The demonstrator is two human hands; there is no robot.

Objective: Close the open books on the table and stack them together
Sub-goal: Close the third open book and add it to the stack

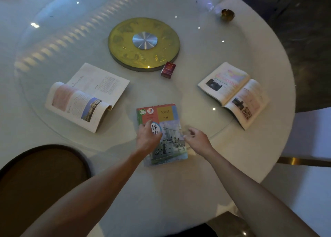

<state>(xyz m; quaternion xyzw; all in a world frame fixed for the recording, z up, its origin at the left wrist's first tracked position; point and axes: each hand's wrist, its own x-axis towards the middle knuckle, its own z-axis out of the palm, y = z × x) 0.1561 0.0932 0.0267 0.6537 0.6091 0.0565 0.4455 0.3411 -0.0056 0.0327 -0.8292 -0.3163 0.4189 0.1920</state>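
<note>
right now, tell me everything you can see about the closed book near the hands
The closed book lies flat, front cover up, on the white table nearest the person. Its glossy cover shows a grey warship, a green, red and yellow band along the top and Chinese characters. It looks like a thin paperback. The left hand rests on the cover's left side; the right hand hovers at its right edge.

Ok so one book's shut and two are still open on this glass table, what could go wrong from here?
1. The open book on the left has a page curled over on itself; shutting it as it lies could crease that page.
2. The open book on the right lies close to the table's edge, so a careless pull might tip it off.
3. The closed book under the left hand sits on smooth glass and may slide as others are stacked on it.
</note>
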